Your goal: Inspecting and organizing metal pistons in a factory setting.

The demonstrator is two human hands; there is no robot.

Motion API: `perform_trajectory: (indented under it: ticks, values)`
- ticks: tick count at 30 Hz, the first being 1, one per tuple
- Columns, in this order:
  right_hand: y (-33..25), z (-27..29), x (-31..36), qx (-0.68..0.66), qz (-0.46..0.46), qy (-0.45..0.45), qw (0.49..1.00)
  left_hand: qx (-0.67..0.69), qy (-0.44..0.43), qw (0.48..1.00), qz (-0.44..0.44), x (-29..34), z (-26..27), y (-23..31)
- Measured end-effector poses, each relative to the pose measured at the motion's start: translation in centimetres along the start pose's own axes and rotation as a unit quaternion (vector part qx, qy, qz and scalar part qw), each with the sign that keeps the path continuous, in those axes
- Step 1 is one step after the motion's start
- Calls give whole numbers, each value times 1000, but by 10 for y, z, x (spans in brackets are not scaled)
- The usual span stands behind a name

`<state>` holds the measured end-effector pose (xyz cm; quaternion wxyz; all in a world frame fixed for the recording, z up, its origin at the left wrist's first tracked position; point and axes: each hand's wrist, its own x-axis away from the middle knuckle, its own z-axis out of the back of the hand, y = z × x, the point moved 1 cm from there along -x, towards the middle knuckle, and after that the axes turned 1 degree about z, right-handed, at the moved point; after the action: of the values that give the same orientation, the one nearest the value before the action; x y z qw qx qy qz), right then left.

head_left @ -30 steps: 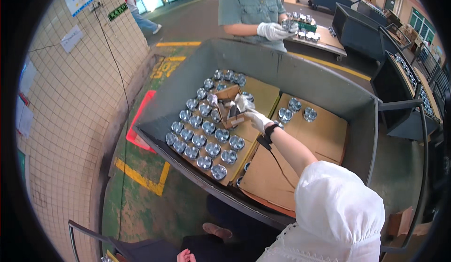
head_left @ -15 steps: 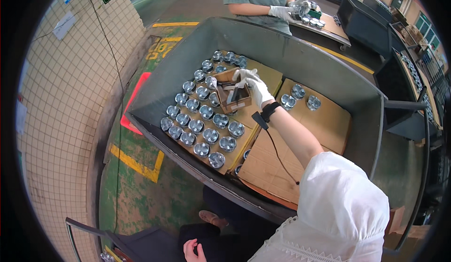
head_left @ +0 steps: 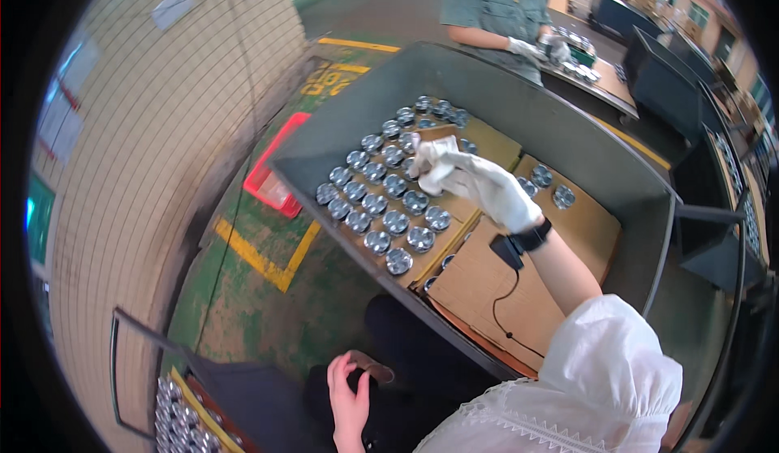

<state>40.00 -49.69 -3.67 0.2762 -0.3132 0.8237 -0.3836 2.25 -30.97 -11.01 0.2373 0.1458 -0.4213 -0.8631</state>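
Note:
My right hand (head_left: 479, 187), in a white glove, reaches over the left part of a large grey metal bin. Its fingers are curled and pressed together, and what they hold, if anything, I cannot make out. Behind the fingers a small brown cardboard box (head_left: 436, 134) shows only its upper edge; its contents are hidden. Around it, shiny round metal parts that look like pistons (head_left: 395, 222) stand in rows on a cardboard sheet (head_left: 497, 140). Low in the view, my bare left hand (head_left: 349, 394) hangs near my legs, thumb and fingers apart, with nothing in it.
The bin's walls (head_left: 406, 71) enclose both cardboard areas; a few pistons (head_left: 541, 175) stand on the right one. A red crate (head_left: 276, 197) lies left of the bin. A cart with more metal parts (head_left: 182, 420) is lower left. Across, a gloved co-worker (head_left: 495, 15) handles parts.
My right hand has shifted off the small box's rim to in front of it, nearer to me, fingers curled. My left hand has risen further into view. The view has turned left.

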Motion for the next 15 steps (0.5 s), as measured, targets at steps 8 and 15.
perform_trajectory:
  ticks: [8,15]
  values:
    - [39,-115,71,-40,-90,-175,980,580,-237,757,187,-35,-26,27]
    - [56,-160,119,18,-200,-210,957,767,-169,597,161,-6,-23,27]
